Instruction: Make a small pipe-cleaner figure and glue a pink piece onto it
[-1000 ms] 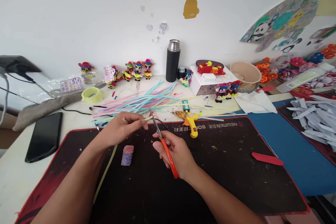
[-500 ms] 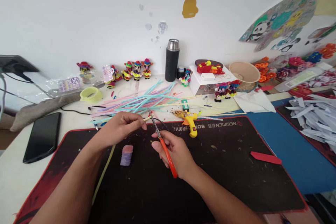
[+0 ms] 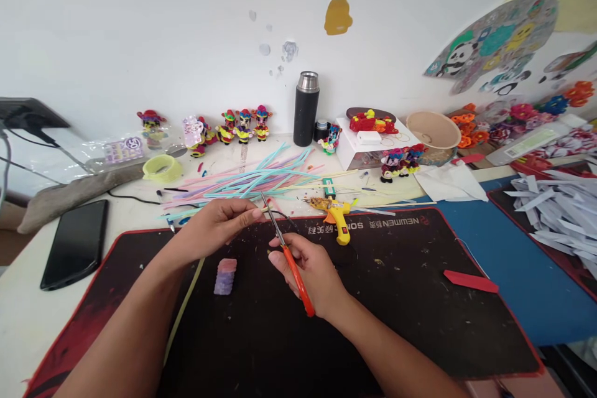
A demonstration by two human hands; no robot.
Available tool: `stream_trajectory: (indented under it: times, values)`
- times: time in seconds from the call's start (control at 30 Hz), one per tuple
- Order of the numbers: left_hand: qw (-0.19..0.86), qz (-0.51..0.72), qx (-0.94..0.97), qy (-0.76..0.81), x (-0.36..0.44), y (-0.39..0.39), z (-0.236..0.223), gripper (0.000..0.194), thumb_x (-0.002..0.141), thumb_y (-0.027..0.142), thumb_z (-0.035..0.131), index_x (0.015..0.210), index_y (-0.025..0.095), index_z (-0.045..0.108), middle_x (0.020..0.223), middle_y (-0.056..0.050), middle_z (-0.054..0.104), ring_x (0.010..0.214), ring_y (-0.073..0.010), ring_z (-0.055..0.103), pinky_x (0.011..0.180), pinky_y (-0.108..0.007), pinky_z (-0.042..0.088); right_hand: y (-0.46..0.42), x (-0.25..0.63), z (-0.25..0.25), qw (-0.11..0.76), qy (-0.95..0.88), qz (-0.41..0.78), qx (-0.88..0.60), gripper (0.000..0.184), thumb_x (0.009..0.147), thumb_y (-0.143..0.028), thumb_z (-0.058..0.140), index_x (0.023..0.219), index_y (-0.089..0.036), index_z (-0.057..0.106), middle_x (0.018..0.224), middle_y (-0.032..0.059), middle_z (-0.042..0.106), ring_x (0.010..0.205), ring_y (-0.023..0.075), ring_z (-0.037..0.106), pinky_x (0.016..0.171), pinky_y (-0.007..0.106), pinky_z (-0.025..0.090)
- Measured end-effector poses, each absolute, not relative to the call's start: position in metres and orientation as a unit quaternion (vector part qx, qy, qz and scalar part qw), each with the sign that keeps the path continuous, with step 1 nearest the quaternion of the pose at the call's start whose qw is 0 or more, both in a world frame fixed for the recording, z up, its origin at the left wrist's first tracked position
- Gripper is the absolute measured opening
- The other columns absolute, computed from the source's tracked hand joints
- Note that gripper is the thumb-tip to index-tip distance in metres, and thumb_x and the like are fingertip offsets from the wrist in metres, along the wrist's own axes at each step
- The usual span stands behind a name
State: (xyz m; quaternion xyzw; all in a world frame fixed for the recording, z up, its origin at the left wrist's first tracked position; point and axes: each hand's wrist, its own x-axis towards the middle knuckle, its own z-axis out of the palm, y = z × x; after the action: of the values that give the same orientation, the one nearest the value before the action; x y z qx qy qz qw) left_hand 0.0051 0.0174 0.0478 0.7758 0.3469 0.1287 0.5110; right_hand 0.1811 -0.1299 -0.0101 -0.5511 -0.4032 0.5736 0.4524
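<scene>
My left hand (image 3: 221, 225) pinches a pale yellow pipe cleaner (image 3: 185, 305), whose long tail hangs down beside my forearm over the mat. Its short front end lies by the blades of the scissors (image 3: 298, 280). My right hand (image 3: 319, 277) is wrapped round their orange-red handles, with the blades pointing up and left, close to my left fingertips. Whether the blades touch the pipe cleaner I cannot tell. Below my left hand, a small ridged pink and purple fuzzy piece (image 3: 225, 276) lies on the black mat (image 3: 396, 298).
A pile of pastel pipe cleaners (image 3: 261, 177) lies behind my hands. To its right is a yellow glue gun (image 3: 342, 224). A black flask (image 3: 306, 109) and several small figures (image 3: 244, 125) stand along the wall. A phone (image 3: 74, 244) lies at left, a red strip (image 3: 471, 281) at right.
My left fingertips have shifted slightly right, nearer the blades, and less of the yellow pipe cleaner shows between them. My right hand with the scissors has hardly moved. The view shifts slightly.
</scene>
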Motion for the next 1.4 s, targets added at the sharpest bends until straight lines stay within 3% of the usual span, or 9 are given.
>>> stream_trajectory:
  times: [0.2,0.43,0.57,0.7,0.93,1.17,1.4]
  values:
    - [0.51,0.114,0.776,0.354,-0.001,0.021,0.047,0.05,0.096,0.062,0.058,0.078,0.016,0.066,0.059,0.004,0.048,0.055,-0.0101,0.042,0.052,-0.021,0.032,-0.13,0.18,-0.002,0.453,-0.437,0.515,-0.582,0.03,0.09,-0.048,0.075,0.1,-0.02,0.07,0.06,-0.0073,0.045,0.05,0.0083,0.036,0.047,0.022,0.027]
    - [0.523,0.027,0.782,0.337,-0.002,0.021,0.048,0.048,0.094,0.063,0.056,0.09,0.018,0.072,0.064,0.003,0.054,0.057,-0.0126,0.048,0.053,-0.023,0.036,-0.138,0.179,0.006,0.399,-0.329,0.672,-0.53,0.042,0.089,-0.063,0.067,0.096,-0.023,0.054,0.049,-0.0132,0.041,0.03,0.007,0.034,0.031,0.018,0.03]
    - [0.471,-0.014,0.816,0.335,0.002,0.019,0.045,0.042,0.094,0.055,0.055,0.084,0.019,0.072,0.065,0.003,0.056,0.059,-0.0134,0.048,0.056,-0.024,0.034,-0.144,0.18,0.013,0.389,-0.296,0.713,-0.502,0.035,0.088,-0.053,0.068,0.096,-0.022,0.053,0.052,-0.0115,0.047,0.031,0.0069,0.037,0.03,0.017,0.034]
    - [0.418,-0.022,0.844,0.335,0.004,0.017,0.04,0.036,0.093,0.047,0.055,0.073,0.019,0.066,0.066,0.003,0.058,0.062,-0.014,0.049,0.059,-0.026,0.033,-0.144,0.18,0.014,0.378,-0.269,0.733,-0.497,0.026,0.085,-0.042,0.066,0.096,-0.022,0.054,0.053,-0.0114,0.046,0.033,0.0063,0.036,0.031,0.016,0.036]
    - [0.351,-0.039,0.873,0.336,0.008,0.017,0.033,0.033,0.093,0.039,0.052,0.07,0.02,0.065,0.064,0.002,0.059,0.061,-0.0149,0.049,0.059,-0.028,0.029,-0.138,0.179,0.008,0.331,-0.235,0.754,-0.517,0.021,0.081,-0.032,0.061,0.098,-0.021,0.055,0.053,-0.0122,0.045,0.033,0.0058,0.035,0.035,0.017,0.036]
    - [0.334,-0.039,0.876,0.347,0.002,0.023,0.033,0.032,0.092,0.039,0.052,0.069,0.022,0.066,0.07,-0.001,0.067,0.064,-0.0184,0.055,0.062,-0.029,0.032,-0.138,0.174,0.013,0.321,-0.266,0.734,-0.536,0.023,0.083,-0.039,0.065,0.093,-0.021,0.056,0.051,-0.0128,0.042,0.033,0.0057,0.035,0.034,0.016,0.032]
    - [0.352,-0.007,0.859,0.371,-0.009,0.033,0.033,0.03,0.096,0.041,0.049,0.083,0.023,0.069,0.077,-0.002,0.071,0.072,-0.0215,0.061,0.066,-0.029,0.036,-0.148,0.178,0.007,0.417,-0.233,0.72,-0.503,0.041,0.086,-0.056,0.072,0.101,-0.019,0.06,0.05,-0.0117,0.046,0.031,0.006,0.034,0.03,0.016,0.032]
